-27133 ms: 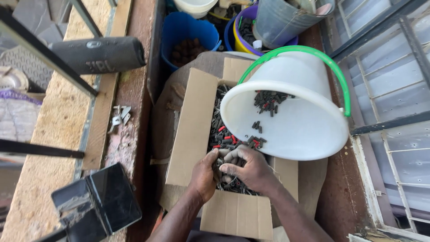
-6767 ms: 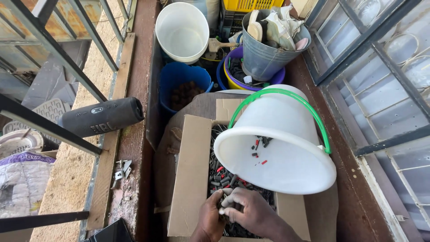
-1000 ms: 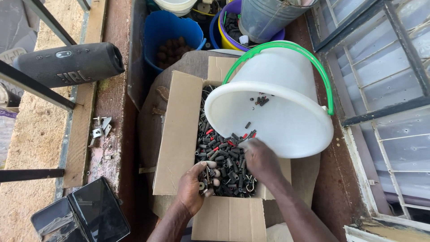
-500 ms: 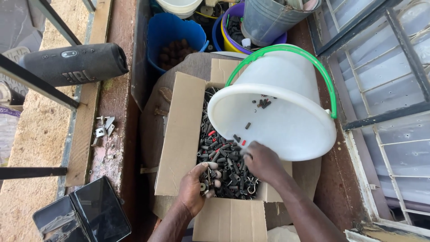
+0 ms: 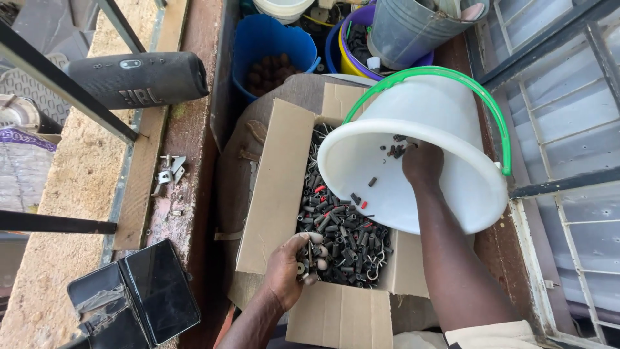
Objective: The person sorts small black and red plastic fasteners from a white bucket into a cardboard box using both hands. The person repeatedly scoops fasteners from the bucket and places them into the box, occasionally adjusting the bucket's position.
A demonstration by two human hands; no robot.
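Observation:
An open cardboard box (image 5: 278, 200) holds a heap of several small black, grey and red cylindrical parts (image 5: 339, 229) mixed with wire hooks. A white bucket (image 5: 445, 187) with a green handle leans tilted over the box's far right corner, with a few small parts inside it. My right hand (image 5: 421, 161) reaches deep into the bucket, fingers bunched among the parts there; whether it grips any is hidden. My left hand (image 5: 290, 268) rests at the box's near edge, fingers curled around a few small parts and a ring.
A black cylindrical speaker (image 5: 139, 79) lies on the ledge at left, beside metal railing bars (image 5: 61, 84). A folded black phone (image 5: 132, 300) sits near left. Small metal clips (image 5: 169, 171) lie on the ledge. Blue tub (image 5: 271, 45), metal bucket (image 5: 413, 29) and coloured basins stand beyond. Window grille right.
My right hand has lifted from the parts heap in the box and reached up into the white bucket. My left hand stays at the box's near edge holding parts.

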